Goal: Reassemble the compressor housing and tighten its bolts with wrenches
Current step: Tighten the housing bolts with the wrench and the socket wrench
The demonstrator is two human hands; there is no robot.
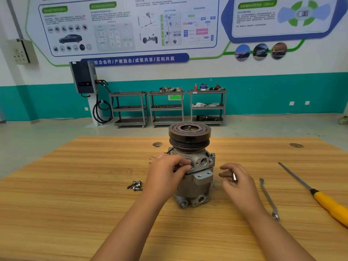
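- The compressor (192, 166) stands upright on the wooden surface (94, 185), its dark pulley (189, 134) on top. Its long axis runs straight up and down.
- The left grip (167, 172) is clamped on the upper part of the housing, with fingers curled over the edge where the two halves meet. I'd say it is steadying the body.
- The right grip (237, 179) hangs just beside the housing on its right, not touching it. Its fingertips pinch a small metal piece (234, 175) that points roughly upward. It looks like a bolt, though I can't be sure from here.
- The compressor sits to the left of that right grip, and the bolt heads (212, 157) on the housing's right flank face it, so this is the nearer hand for that side. To my eye the piece would have to line up with the housing's upright axis to go in.
- Spare bolts (135, 185) lie loose on the left of the housing.
- A wrench (268, 198) and a yellow-handled screwdriver (323, 200) lie to the right, untouched. So tightening with wrenches looks yet to come.
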